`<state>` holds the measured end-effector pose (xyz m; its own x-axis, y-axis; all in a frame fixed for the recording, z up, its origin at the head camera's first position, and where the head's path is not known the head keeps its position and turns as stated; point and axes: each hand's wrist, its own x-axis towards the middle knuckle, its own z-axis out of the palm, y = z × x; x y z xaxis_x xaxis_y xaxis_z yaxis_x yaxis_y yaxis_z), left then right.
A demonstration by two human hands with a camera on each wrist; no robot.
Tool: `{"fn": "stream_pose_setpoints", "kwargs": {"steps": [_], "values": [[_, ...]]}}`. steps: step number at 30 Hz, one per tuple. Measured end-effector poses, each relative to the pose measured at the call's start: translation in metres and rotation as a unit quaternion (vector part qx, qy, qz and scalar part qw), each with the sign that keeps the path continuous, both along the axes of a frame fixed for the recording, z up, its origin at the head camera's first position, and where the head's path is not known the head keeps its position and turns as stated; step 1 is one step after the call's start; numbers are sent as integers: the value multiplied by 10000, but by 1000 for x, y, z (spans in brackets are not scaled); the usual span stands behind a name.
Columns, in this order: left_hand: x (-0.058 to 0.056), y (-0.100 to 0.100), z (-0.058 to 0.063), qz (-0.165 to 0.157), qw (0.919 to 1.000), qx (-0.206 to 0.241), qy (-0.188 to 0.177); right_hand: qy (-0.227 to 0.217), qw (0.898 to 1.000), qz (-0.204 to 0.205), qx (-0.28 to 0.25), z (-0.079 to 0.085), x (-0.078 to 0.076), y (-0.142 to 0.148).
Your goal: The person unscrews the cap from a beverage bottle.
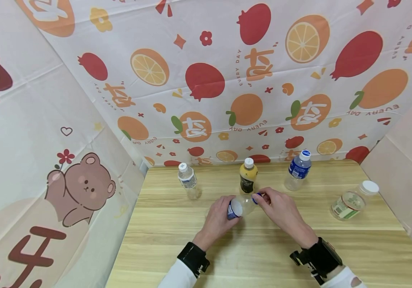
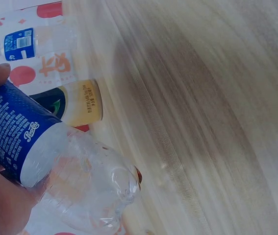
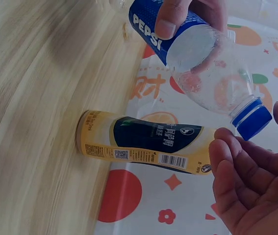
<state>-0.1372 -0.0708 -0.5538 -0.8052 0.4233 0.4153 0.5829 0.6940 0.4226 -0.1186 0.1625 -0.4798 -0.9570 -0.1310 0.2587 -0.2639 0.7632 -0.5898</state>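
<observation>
My left hand [image 1: 218, 218] grips a clear plastic Pepsi bottle [image 3: 222, 73] round its blue label, holding it tilted with the neck to the right. On the neck sits a blue bottle cap [image 3: 252, 119]. My right hand [image 1: 279, 208] has its thumb and curled fingers at opposite sides of that cap. In the left wrist view the bottle's label [image 2: 18, 132] shows beside the left thumb, its base out of view. Just behind the bottle stands a yellow milk tea bottle [image 1: 248, 175] with a dark label and white cap.
Across the wooden table [image 1: 163, 256] stand a clear bottle with a white cap [image 1: 189, 181] at left, a blue-labelled bottle [image 1: 298, 170] at back right, and a wide clear bottle with a green-and-white label [image 1: 353, 201] at far right. A fruit-printed cloth [image 1: 224, 116] hangs behind.
</observation>
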Motion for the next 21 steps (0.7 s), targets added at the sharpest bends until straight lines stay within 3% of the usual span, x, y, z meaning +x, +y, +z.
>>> {"fn": "stream_pose_setpoints", "kwargs": {"steps": [10, 21], "values": [[-1, 0, -1, 29, 10000, -82, 10, -74, 9996, 235, -124, 1, -1, -1], [1, 0, -2, 59, 9999, -80, -141, 165, 9955, 912, -196, -1, 1, 8]]}}
